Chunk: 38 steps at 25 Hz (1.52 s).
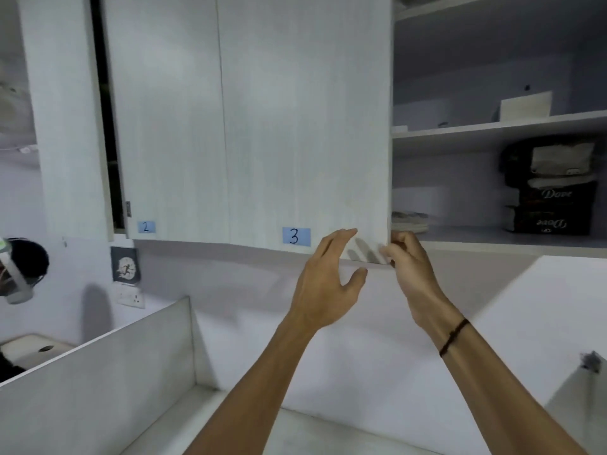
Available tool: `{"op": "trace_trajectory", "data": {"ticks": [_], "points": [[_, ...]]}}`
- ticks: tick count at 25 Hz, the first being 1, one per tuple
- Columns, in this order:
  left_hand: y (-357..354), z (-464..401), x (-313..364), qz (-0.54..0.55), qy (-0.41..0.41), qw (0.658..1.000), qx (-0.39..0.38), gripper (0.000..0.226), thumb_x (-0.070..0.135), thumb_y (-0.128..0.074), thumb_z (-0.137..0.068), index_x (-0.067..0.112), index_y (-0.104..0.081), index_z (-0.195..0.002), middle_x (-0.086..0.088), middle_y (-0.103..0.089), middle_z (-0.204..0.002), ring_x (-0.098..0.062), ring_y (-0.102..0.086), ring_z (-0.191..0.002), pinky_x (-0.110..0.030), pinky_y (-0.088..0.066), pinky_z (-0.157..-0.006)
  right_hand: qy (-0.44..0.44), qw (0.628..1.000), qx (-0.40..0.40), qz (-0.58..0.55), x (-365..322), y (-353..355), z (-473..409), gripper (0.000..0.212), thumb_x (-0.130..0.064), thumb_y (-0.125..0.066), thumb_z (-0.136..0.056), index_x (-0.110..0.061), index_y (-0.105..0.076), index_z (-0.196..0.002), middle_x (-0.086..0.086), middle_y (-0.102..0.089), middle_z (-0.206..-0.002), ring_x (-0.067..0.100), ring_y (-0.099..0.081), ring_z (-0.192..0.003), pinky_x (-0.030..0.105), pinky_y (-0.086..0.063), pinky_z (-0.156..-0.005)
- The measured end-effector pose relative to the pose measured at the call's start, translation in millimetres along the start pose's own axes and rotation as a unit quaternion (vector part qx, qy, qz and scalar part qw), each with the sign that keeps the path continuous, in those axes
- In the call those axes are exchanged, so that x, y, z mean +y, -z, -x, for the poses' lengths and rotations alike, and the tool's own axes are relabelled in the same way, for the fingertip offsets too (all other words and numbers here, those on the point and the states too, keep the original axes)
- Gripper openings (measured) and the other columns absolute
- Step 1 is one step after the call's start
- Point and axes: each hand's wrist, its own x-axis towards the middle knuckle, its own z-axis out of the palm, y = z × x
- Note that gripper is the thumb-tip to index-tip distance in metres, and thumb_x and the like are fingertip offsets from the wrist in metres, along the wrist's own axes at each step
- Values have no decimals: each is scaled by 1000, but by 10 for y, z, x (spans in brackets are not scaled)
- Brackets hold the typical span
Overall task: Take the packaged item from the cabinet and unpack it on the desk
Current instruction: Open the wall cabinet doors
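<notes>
Pale wall cabinet's wood-grain door marked 3 [305,126]: right hand [412,270] pinches its edge, left hand [328,277] spread. Black Dove-printed packages [551,208] look light and boxy; grip the sides.

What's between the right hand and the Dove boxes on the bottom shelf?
In the head view, only bare shelf separates the right hand, its fingers curled on the door edge, from the Dove boxes; a pale stack sits further back.
</notes>
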Motion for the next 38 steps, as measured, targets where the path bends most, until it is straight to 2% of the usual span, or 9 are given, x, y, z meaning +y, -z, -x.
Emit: {"op": "trace_trajectory", "data": {"ticks": [2,8,14,16,20,22,25,28,38], "points": [[247,205,158,-13,-47,998,32,54,26,-64,-95,23,-47,-146,6,-51,-149,-9,-51,-131,-22,-49,-99,47,997,-19,-55,-36,-120,294,27,-25,-47,-84,-17,-57,-108,-5,-66,-116,18,-62,-112,38,-51,-98],[970,596,311,-143,-70,986,52,52,25,-60,-96,21,-50,-146,2,-43,-158,-9,-44,-141,-4,-33,-105,159,971,-91,-152,-110,-594,805,32,-14,-40,-83,-16,-62,-106,9,-60,-123,27,-63,-115,42,-55,-90],[1364,925,188,-198,-40,976,82,53,16,-57,-97,16,-46,-149,0,-38,-161,-15,-60,-127,-30,-57,-95,127,948,-170,-239,-143,-1014,1025,31,-9,-45,-78,-12,-61,-104,7,-58,-125,19,-71,-110,35,-55,-93],[1468,995,168,-208,-25,969,135,61,7,-55,-95,12,-38,-153,-3,-37,-162,-8,-60,-124,-29,-58,-91,121,933,-228,-249,-160,-1169,1120,30,-10,-49,-80,-15,-59,-107,5,-64,-125,17,-67,-116,39,-54,-96],[1683,1118,215,-252,15,945,206,68,4,-53,-94,12,-29,-157,0,-27,-167,-13,-44,-143,-25,-55,-96,176,924,-296,-165,-149,-1613,1260,46,-1,-53,-86,-22,-47,-126,-10,-57,-132,-1,-51,-129,31,-43,-113],[1777,1175,246,-367,53,915,161,63,21,-53,-95,17,-35,-156,1,-21,-169,-16,-31,-150,-31,-46,-104,231,917,-309,-103,-124,-1839,1289,45,-13,-53,-96,-23,-42,-138,-13,-49,-140,-3,-46,-132,27,-40,-114],[1958,1275,151,-539,139,822,114,67,42,-51,-92,21,-37,-154,-3,-13,-171,-27,-12,-156,-49,-29,-117,328,892,-312,25,-86,-2118,1276,48,-34,-49,-98,-23,-43,-144,-8,-41,-151,7,-40,-139,31,-40,-114],[2151,1423,-29,-568,198,795,75,77,45,-52,-91,17,-26,-159,-3,-12,-171,-26,-3,-158,-55,-21,-123,377,870,-290,128,-44,-2286,1227,58,-32,-58,-91,-23,-43,-146,-4,-33,-161,16,-27,-150,42,-40,-115],[1671,1294,-261,-432,184,880,76,66,40,-62,-92,17,-41,-151,-5,-36,-163,-26,-24,-154,-48,-26,-120,343,880,-224,240,250,-1564,797,60,-34,-60,-90,-20,-45,-146,-3,-31,-163,19,-25,-151,35,-29,-118]]}}
